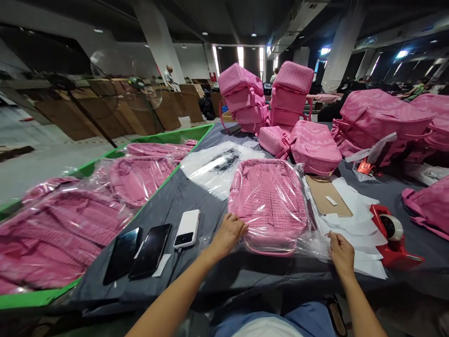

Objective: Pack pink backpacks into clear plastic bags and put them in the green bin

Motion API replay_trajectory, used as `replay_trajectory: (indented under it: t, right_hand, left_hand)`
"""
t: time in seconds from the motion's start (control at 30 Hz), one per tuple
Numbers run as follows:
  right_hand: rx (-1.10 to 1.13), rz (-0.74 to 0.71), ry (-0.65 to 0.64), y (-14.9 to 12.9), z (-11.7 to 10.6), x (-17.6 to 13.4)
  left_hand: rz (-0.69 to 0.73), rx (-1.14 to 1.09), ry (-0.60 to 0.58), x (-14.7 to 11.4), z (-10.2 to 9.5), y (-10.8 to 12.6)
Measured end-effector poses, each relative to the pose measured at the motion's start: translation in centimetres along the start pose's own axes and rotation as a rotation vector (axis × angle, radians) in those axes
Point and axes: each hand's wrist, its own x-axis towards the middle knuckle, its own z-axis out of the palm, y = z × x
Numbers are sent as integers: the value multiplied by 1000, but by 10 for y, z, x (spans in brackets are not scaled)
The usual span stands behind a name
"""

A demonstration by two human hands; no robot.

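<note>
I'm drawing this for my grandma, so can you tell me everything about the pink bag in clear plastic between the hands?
The pink, fabric-looking bag lies on the dark cloth-covered table, inside a shiny, wrinkled, clear plastic sleeve. It's roughly rectangular with rounded far corners, and fine lines cross its face. A pink loop, perhaps a handle, curves at its near end. The left hand touches the sleeve's left side; the right hand pinches its loose right edge.

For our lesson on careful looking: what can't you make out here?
All in the head view:
Wrapped bag: underside hidden by its own top.
Left hand: palm hidden by its back.
Label: any print too small to read.
Green bin: cut off by the left edge.
Lower right bag: cut off by the right edge.
</note>
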Motion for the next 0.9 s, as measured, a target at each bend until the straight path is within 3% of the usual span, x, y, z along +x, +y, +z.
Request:
replay_trajectory:
  t: [0.17,0.33,0.43,0.63,0.7,0.8,0.9]
  right_hand:
    - [-110,5,-58,11,-4,7]
    - [-127,-5,-35,4,-16,8]
    - [-219,-64,42,-6,-50,9]
    - [-471,-118,346,-23,-163,30]
    - [-529,-101,430,-23,-191,44]
    - [-538,-40,445,-19,-209,61]
    - [-502,-3,408,-10,-206,72]
  left_hand:
    - [-39,-92,-13,-1,6,-1]
    - [-49,-146,-22,1,10,-2]
    - [-73,-173,-71,3,11,-3]
    - [-81,-149,-241,10,5,-6]
    - [-81,-127,-263,11,2,-5]
    - [-68,-89,-274,12,0,-5]
    - [-53,-75,-283,11,0,-7]
